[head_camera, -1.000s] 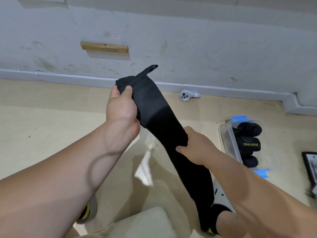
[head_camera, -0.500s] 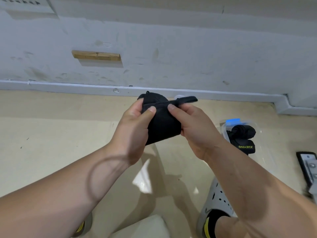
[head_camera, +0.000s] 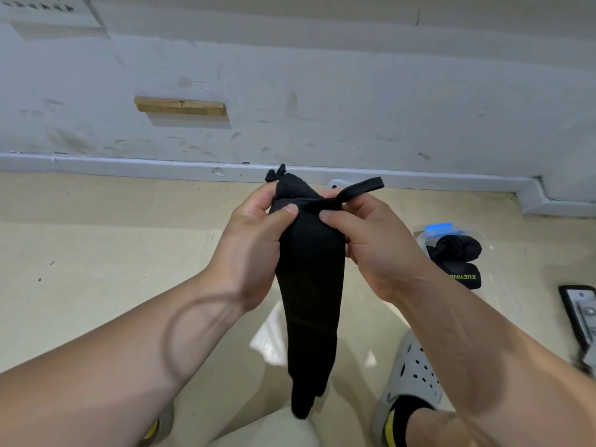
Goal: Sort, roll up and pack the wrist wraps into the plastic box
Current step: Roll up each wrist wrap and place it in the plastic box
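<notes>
A long black wrist wrap (head_camera: 309, 285) hangs down between my hands in the middle of the view. My left hand (head_camera: 254, 243) pinches its top left corner between thumb and fingers. My right hand (head_camera: 371, 243) pinches the top right corner, where the thin thumb loop (head_camera: 361, 188) sticks out to the right. The wrap's lower end dangles near my knee. On the floor to the right stands the clear plastic box (head_camera: 490, 250) with blue clips. Rolled black wraps (head_camera: 456, 253) lie inside it, one with yellow lettering.
A grey wall with a skirting ledge (head_camera: 129, 164) runs across the back. A white controller (head_camera: 335, 183) peeks out behind my hands. My grey clog (head_camera: 409, 375) is at the lower right. A black and silver object (head_camera: 580, 314) lies at the right edge.
A second ago the wrap was stretched diagonally, my right hand halfway down it. My hands then came together at the top end, and now the length hangs straight down.
</notes>
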